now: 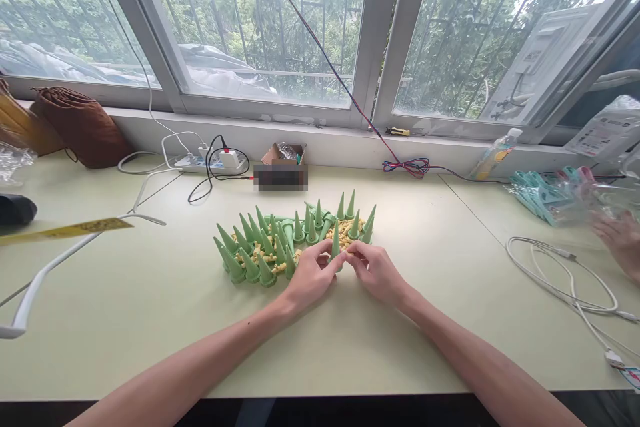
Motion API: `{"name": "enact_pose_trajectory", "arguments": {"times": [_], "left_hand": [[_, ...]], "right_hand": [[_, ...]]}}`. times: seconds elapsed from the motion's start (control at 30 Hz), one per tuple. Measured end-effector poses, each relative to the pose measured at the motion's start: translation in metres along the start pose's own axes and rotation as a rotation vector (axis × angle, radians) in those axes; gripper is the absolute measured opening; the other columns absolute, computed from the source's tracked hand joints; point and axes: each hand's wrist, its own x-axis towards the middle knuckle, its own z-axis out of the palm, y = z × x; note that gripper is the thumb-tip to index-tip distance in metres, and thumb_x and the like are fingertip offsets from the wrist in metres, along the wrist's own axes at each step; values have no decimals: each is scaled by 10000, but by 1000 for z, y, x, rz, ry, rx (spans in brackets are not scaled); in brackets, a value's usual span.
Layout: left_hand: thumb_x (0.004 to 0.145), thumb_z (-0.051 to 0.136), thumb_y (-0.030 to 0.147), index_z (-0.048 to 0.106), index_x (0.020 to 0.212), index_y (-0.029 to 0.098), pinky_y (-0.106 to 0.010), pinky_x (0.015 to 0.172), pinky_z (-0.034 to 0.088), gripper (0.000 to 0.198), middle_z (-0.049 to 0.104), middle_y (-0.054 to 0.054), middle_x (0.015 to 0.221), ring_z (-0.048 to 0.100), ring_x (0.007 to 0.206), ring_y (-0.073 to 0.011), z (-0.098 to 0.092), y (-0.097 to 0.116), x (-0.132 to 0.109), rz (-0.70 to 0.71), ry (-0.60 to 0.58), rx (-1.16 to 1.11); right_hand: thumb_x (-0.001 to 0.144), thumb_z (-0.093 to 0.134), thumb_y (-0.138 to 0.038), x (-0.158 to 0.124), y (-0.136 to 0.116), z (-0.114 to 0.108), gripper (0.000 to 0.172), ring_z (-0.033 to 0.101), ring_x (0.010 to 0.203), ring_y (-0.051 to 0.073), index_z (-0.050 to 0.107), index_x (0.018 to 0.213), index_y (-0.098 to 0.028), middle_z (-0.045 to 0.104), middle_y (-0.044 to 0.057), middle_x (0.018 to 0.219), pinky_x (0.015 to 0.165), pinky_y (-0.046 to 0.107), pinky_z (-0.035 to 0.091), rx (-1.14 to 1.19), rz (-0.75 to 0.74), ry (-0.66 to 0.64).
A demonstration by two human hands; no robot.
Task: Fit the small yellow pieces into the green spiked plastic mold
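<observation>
My left hand (313,275) is closed around a green plastic plant watering spike (335,240), which stands with its tip up. Close beside it, my right hand (374,269) pinches a small yellow plastic piece (349,253) against the spike's side; the fingers cover most of it. Behind and to the left of my hands, several more green spikes (251,267) stand upright, and a few lie on their sides. Small yellow plastic pieces (341,232) are heaped behind my hands, with more scattered among the spikes at left (280,268).
At the right edge, another person's hand (620,240) is near bagged teal and pink clips (537,193). A white cable (565,280) lies coiled on the table (320,353). A power strip (205,161), small cardboard box (285,153) and bottle (497,153) line the window side.
</observation>
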Motion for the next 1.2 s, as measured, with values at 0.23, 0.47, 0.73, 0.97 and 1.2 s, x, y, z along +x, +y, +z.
{"name": "enact_pose_trajectory", "arguments": {"times": [0.23,0.47,0.73,0.97,1.2], "left_hand": [[835,654,490,441,719,186,-211,473,445,389,360,53,654,445,539,-88,1,4,-1,-1,9,-11],[828,670,449,417,699,188,-202,468,440,386,343,57,651,440,534,-83,1,4,0,18,1,-29],[858,635,446,544,794,167,-223,527,474,300,519,7,749,498,596,-103,-1,1,0,37,-17,22],[873,619,459,586,814,160,-215,517,467,307,566,-15,766,502,613,-107,-1,4,0,86,-12,50],[901,559,505,614,841,158,-215,504,466,357,593,-27,795,505,597,-101,0,4,-1,105,-34,43]], "right_hand": [[993,438,-328,0,0,-1,263,419,576,131,567,813,-186,585,13,711,557,258,355,-23,-8,1],[992,436,-301,0,-2,-1,253,409,582,128,528,785,-189,548,1,697,559,257,340,-28,-11,-7],[1008,403,-350,0,-2,0,321,426,582,130,512,751,-191,538,0,677,562,256,346,-15,-20,-13],[1018,356,-399,0,-3,1,392,426,568,126,435,690,-200,512,-5,646,555,258,351,20,8,-44],[1020,292,-506,1,-6,1,495,388,517,116,346,627,-210,418,-22,572,512,252,338,64,74,-52]]}}
